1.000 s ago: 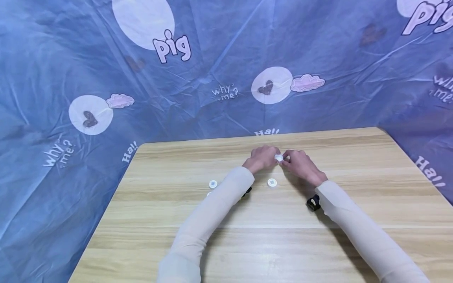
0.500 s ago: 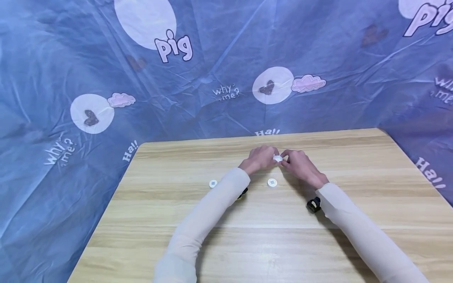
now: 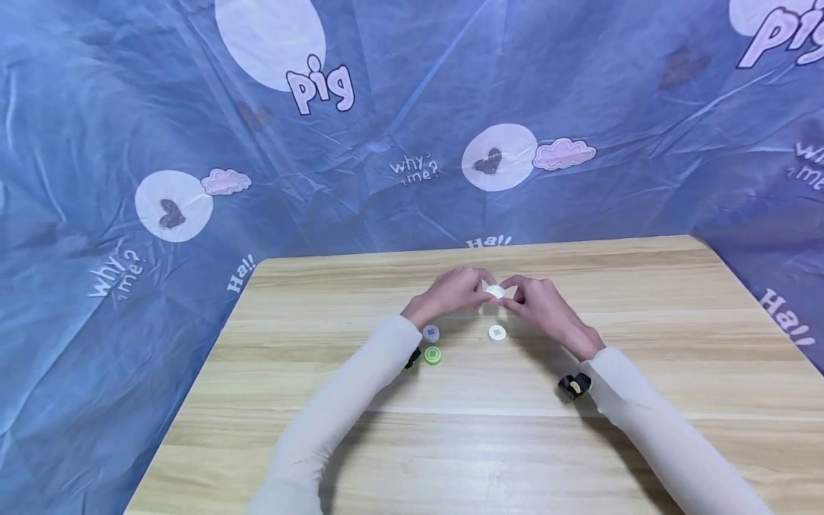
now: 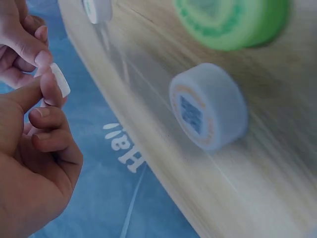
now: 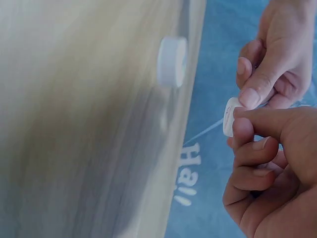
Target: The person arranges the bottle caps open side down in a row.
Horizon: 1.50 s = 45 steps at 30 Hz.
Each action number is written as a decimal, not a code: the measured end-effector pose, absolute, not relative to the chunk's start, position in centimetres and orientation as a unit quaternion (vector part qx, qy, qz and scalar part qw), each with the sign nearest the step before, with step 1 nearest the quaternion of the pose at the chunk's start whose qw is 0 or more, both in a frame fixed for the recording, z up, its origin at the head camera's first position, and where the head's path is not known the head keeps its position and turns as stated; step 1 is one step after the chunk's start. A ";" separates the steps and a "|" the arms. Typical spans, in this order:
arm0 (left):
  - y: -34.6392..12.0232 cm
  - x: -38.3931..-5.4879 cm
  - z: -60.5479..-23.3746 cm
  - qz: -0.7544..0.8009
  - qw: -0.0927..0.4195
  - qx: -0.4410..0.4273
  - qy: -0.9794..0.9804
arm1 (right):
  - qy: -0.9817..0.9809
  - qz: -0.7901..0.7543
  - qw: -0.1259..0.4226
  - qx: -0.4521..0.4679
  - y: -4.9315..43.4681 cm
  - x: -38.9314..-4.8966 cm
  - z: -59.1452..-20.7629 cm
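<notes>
In the head view, my left hand [image 3: 454, 291] and right hand [image 3: 542, 309] meet above the far part of the table. Between them is a small white bottle cap [image 3: 495, 291], pinched at its edges by thumb and forefinger of each hand. The left wrist view has this cap [image 4: 60, 80] at the fingertips of the left hand [image 4: 37, 158], its other fingers curled. From the right wrist, the cap [image 5: 229, 117] shows edge-on, partly hidden by the fingers of the right hand [image 5: 270, 168]. Another white cap [image 3: 497, 332] lies on the table just below the hands.
Near the left forearm lie a pale lavender cap [image 3: 430, 333] and a green cap [image 3: 433, 355], both with printed tops. The wooden table [image 3: 489, 443] ends at a blue printed cloth [image 3: 360, 179] behind. Black wrist devices [image 3: 575, 386] hang under the sleeves.
Both hands have shifted left with the held cap, the left one more. The left forearm now covers the white cap at its left and uncovers the lavender and green caps.
</notes>
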<state>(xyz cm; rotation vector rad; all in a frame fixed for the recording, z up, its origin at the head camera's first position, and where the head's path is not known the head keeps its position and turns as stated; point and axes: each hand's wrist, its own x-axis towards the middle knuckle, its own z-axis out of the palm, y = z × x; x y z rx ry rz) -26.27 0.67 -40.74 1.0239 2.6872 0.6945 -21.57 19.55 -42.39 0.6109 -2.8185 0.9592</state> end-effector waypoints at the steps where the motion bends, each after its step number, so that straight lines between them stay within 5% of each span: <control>1: 0.3 -26.0 -40.7 0.240 0.088 0.348 0.902 | -0.923 0.320 0.057 0.205 19.4 -21.3 -42.2; 20: -4.9 -19.7 -39.3 0.379 0.084 0.327 0.862 | -0.881 0.397 0.035 0.255 16.7 -16.8 -40.6; 37: -6.1 -17.8 -40.2 0.485 0.096 0.284 0.822 | -0.874 0.395 0.056 0.279 15.7 -15.8 -40.8; 45: -7.1 -17.8 -40.2 0.579 0.168 0.197 0.773 | -0.872 0.377 0.091 0.300 15.4 -15.6 -40.7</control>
